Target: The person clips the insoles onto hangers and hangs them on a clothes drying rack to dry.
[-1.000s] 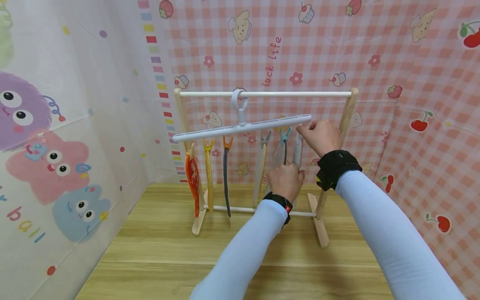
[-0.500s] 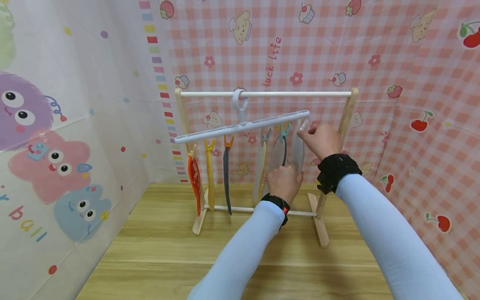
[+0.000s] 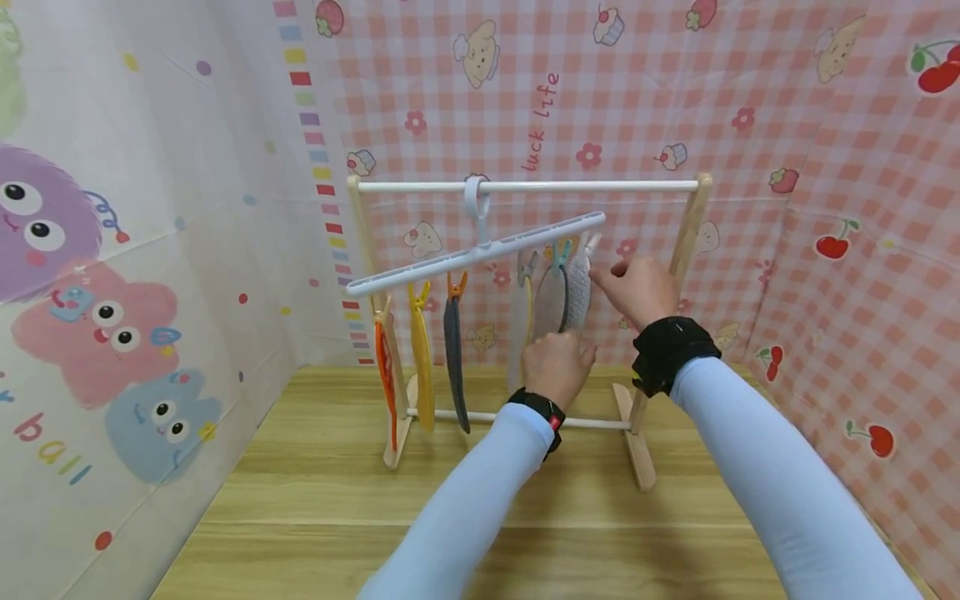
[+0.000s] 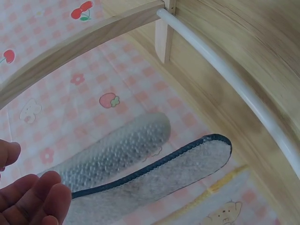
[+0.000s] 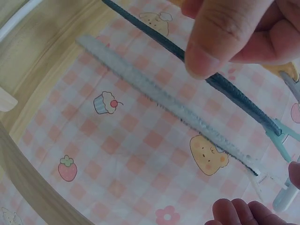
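Note:
My left hand (image 3: 558,367) is in front of the hanging insoles, its thumb and curled fingers apart in the left wrist view. Behind its fingers hang a bumpy pale grey insole (image 4: 122,145) and a light insole with a dark blue edge (image 4: 183,171). A whitish clip (image 3: 592,243) holds the bumpy one by its top. To the right of that clip is my right hand (image 3: 641,287), with its fingertips off it in the right wrist view. The pale hanger (image 3: 480,252) tilts, right end up. A turquoise clip (image 5: 281,138) holds the dark-edged insole.
A wooden rack (image 3: 686,229) with a white top bar (image 3: 585,186) carries the hanger. Also clipped up are an orange insole (image 3: 385,367), a yellow insole (image 3: 422,367), a dark grey insole (image 3: 456,362) and a yellow-edged insole (image 3: 517,333).
My right fingers have come away from the whitish clip. The hanger's right end has risen and swung left, and the clipped insoles have turned with it. My left hand has shifted slightly left and down.

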The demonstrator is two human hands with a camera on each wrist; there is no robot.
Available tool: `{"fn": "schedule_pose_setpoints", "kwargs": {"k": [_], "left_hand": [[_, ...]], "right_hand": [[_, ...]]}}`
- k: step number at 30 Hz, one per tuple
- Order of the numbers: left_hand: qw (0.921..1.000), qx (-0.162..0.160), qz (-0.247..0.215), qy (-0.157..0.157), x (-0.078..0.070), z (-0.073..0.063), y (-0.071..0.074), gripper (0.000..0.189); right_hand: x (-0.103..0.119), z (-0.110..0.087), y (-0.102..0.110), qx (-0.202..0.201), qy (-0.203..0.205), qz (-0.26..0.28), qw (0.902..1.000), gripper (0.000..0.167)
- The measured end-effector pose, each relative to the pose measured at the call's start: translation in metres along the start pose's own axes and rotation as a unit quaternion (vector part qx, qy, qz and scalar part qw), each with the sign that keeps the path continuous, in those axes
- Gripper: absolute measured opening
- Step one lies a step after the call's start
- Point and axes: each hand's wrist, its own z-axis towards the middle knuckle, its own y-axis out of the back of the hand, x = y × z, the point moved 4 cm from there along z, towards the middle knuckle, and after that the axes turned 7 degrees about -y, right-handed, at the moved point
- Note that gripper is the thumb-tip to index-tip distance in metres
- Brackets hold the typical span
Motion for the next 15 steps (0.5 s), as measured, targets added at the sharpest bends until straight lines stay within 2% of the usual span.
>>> {"fn": "schedule_pose_setpoints", "kwargs": {"k": [7, 15], "left_hand": [[0.9995, 0.028, 0.009, 0.006, 0.007, -0.001, 0.005, 0.038], [0.9974, 0.065, -0.029, 0.008, 0.016, -0.004, 0.010, 0.038]], "right_hand": [[0.002, -0.007, -0.004, 0.005, 0.007, -0.010, 0.9999, 0.050], [0.001, -0.013, -0.008, 0.006, 0.018, -0.014, 0.9997, 0.048]]}}
